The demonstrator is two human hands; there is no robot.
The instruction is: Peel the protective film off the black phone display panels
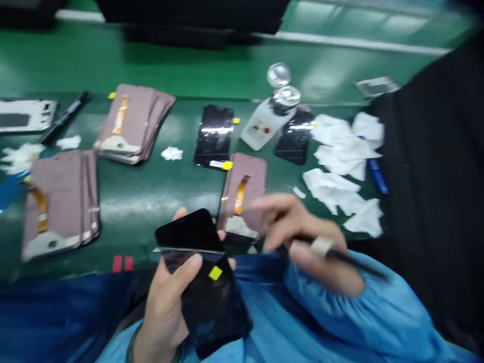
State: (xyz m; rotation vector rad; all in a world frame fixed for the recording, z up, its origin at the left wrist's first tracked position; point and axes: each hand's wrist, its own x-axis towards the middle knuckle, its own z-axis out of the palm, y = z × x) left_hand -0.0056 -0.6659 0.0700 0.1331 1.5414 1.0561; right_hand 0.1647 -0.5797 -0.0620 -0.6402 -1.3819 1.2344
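Gripping w/ L hand a glossy black rectangular glass phone screen, held tilted in front of the near edge of the smooth dark green workbench. Long axis on a diagonal: far end to the L, near end to the R, against a light blue fabric smock. Nearer by far: L hand, w/ thumb pressed on the face approx. midway & other fingertips showing round the far end and R edge, i.e. clamped on the screen from both sides. Crossing the face by that thumb: straight edge of a thin clear plastic film. Just R of & below the thumb tip: a small yellow square sticker. Can't tell loose from stuck below that edge.

From R hand: screen off to the L & a bit closer to the body, apart, no contact. Index extended L, thumb & rest curled round a slim black pen-like tool w/ a whitish band; blurred, so can't tell exact fingertip contact. Partly behind R index in view: flat mauve rectangular panels w/ orange ribbon cable; can't tell touching or not.
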